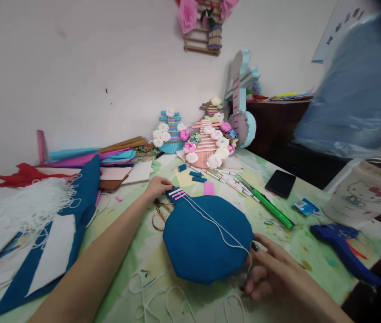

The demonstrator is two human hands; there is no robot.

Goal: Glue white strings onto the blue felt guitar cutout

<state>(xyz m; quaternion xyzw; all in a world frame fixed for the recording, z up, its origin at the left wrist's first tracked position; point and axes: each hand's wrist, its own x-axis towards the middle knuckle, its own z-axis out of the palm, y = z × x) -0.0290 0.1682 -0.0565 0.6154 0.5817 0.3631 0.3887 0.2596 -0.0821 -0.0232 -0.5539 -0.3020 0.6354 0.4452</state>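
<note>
Table: left hand on felt guitar; right hand pinches string at rim.

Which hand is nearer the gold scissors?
Left. The left hand rests just beyond the scissors; the right hand is across the blue felt piece, pinching white string.

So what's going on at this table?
A person works on a blue felt guitar on the table. The left hand rests on its neck, beside the scissors. The right hand pinches a white string that runs from the neck across it. A glue gun lies untouched at right.
</note>
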